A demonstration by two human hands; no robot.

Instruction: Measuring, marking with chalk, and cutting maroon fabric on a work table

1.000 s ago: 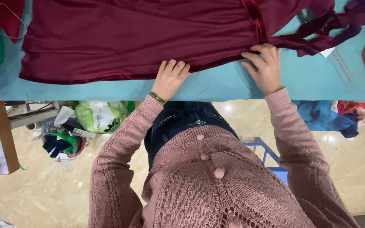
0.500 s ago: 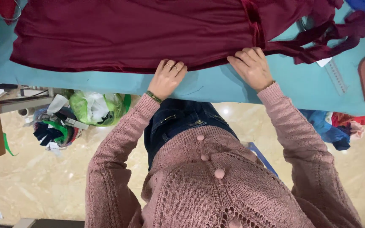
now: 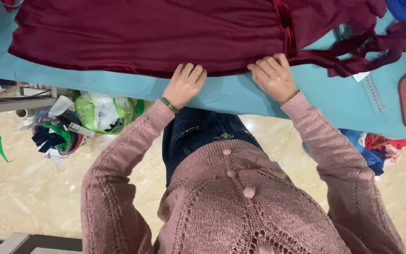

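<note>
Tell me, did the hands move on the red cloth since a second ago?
Yes. The right hand slid leftward along the near edge of the dark red cloth, closer to the left hand. The left hand hardly moved. Both hands stay flat on the cloth's edge, fingers spread, gripping nothing. The cloth still lies spread on the turquoise table.

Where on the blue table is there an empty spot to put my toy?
Bare table runs along the near edge, left of the left hand, and between the right hand and the ruler. The maroon garment crowds the rest.
</note>
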